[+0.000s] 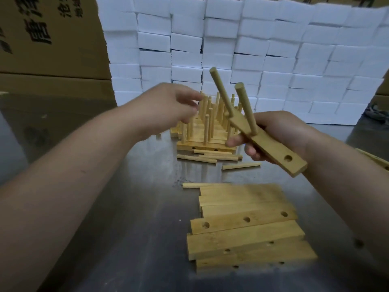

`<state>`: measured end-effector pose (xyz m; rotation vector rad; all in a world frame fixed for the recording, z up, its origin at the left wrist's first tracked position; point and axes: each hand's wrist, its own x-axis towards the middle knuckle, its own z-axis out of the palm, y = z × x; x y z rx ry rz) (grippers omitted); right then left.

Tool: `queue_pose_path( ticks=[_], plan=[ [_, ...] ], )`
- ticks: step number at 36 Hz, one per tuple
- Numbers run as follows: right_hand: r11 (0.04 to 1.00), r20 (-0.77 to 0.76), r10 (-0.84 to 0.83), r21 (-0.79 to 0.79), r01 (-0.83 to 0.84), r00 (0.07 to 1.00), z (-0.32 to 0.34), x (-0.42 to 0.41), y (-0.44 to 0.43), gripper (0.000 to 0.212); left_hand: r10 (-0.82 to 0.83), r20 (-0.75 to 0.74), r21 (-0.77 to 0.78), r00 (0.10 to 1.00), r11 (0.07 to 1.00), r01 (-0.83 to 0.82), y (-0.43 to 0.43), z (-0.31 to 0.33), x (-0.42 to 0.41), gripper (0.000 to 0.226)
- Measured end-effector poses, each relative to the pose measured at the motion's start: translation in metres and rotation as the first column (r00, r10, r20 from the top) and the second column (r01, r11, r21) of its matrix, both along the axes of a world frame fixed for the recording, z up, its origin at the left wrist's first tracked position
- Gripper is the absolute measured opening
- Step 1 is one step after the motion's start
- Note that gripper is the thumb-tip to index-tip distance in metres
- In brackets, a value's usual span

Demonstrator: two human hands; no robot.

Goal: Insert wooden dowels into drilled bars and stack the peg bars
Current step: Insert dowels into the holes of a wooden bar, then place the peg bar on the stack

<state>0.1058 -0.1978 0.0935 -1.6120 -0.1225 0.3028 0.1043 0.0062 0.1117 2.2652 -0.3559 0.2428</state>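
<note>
My right hand (280, 135) grips a drilled wooden bar (271, 148) held in the air, tilted down to the right. Two dowels (242, 102) stand in its upper holes and one hole near its lower end is bare. My left hand (168, 108) hovers with loose fingers, holding nothing, just left of a group of finished peg bars (208, 131) standing on the metal table. Loose dowels (206, 157) lie in front of that group. A pile of bare drilled bars (246, 226) lies near me.
A wall of white foam blocks (242, 49) stands behind the work. Brown cardboard boxes (48, 39) rise at the left. Another wooden bar (376, 159) pokes in at the right edge. The table (126, 207) is reflective metal.
</note>
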Motion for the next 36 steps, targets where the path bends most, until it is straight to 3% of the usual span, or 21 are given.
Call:
queue_pose_path(
  ticks=[3,6,12,17,20,22,25,27,29,32,36],
  plan=[
    [0.991,-0.108,0.133,0.010,-0.132,0.985,-0.001,0.002,0.000,0.027,-0.149,-0.056,0.102,0.987,0.983,0.154,-0.007,-0.011,0.000,0.048],
    [0.968,-0.191,0.252,0.053,-0.246,0.949,-0.002,0.003,-0.001,0.025,-0.236,-0.085,0.104,0.968,0.964,0.244,-0.013,-0.018,0.000,0.032],
    [0.893,-0.320,0.448,0.200,-0.402,0.835,-0.002,0.007,-0.005,0.036,-0.222,0.002,0.089,0.975,0.971,0.221,-0.013,-0.025,0.008,0.016],
    [0.826,-0.314,0.521,0.419,-0.376,0.794,0.002,0.007,-0.014,0.034,-0.211,0.034,0.001,0.977,0.977,0.212,-0.007,-0.024,0.010,0.017],
    [0.890,-0.320,0.329,0.419,-0.179,0.889,-0.001,0.009,-0.016,0.041,-0.148,0.044,-0.047,0.988,0.988,0.150,0.004,-0.022,0.015,0.020],
    [0.964,-0.215,0.061,0.264,-0.003,0.975,-0.010,0.014,-0.013,0.039,-0.096,0.041,-0.059,0.995,0.993,0.098,0.012,-0.024,0.020,0.028],
    [0.966,0.108,-0.165,-0.184,0.183,0.980,-0.030,0.023,-0.006,0.030,-0.019,0.027,-0.073,0.999,0.997,0.021,0.020,-0.034,0.028,0.029],
    [0.772,0.372,-0.054,-0.573,0.275,0.927,-0.044,0.028,-0.005,0.029,0.028,0.003,-0.104,1.000,0.994,-0.027,0.024,-0.042,0.033,0.022],
    [0.528,0.414,0.220,-0.812,0.249,0.883,-0.057,0.033,-0.004,0.037,0.051,-0.022,-0.123,0.998,0.991,-0.054,0.025,-0.052,0.039,0.016],
    [0.345,0.306,0.426,-0.925,0.160,0.851,-0.071,0.036,0.002,0.044,0.099,-0.027,-0.126,0.995,0.987,-0.101,0.024,-0.067,0.049,0.024],
    [0.250,0.224,0.484,-0.962,0.112,0.846,-0.077,0.040,0.003,0.051,0.142,-0.054,-0.105,0.988,0.984,-0.147,0.024,-0.083,0.057,0.041]
  ],
)
